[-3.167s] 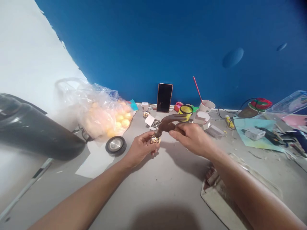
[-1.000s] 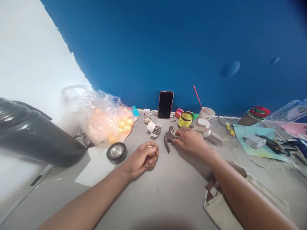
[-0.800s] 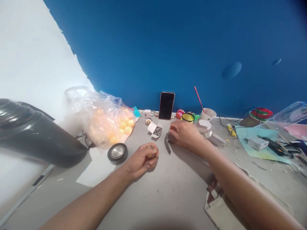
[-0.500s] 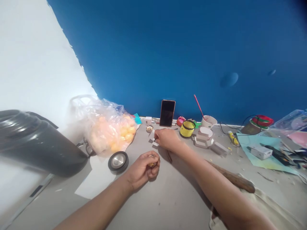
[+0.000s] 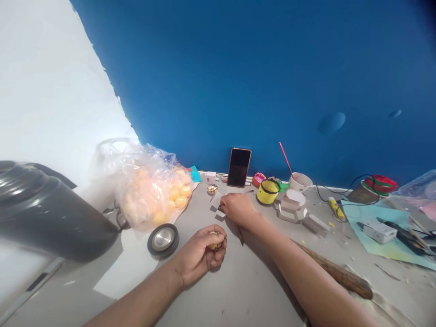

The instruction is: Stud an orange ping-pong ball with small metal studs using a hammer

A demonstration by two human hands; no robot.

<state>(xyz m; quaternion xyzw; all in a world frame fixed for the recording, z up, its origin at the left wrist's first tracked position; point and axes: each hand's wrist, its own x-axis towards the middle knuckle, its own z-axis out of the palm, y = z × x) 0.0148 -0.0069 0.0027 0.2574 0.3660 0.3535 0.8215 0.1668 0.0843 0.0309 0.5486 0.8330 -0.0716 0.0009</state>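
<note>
My left hand (image 5: pixel 206 252) is closed, palm turned up, around a small yellowish-gold round object (image 5: pixel 214 246); fingers hide most of it. Farther forward, my right hand (image 5: pixel 240 209) has its fingers pinched together at a small white open box (image 5: pixel 220 214) with flaps. Something dark shows at those fingertips, too small to name. Just beyond the box stands a little dish of shiny gold-coloured bits (image 5: pixel 212 188). A thin brown stick (image 5: pixel 240 234) lies under my right wrist.
A phone (image 5: pixel 239 167) leans against the blue wall. Left are a clear bag of yellow-orange balls (image 5: pixel 179 193), a black round lid (image 5: pixel 163 240) and a large dark bottle (image 5: pixel 51 218). Right are a yellow cup (image 5: pixel 268 191), cartons (image 5: pixel 315 225) and a wooden rod (image 5: pixel 340 272).
The view has shifted slightly, so the scene sits a little lower. Both hands keep nearly the same places and grips.
</note>
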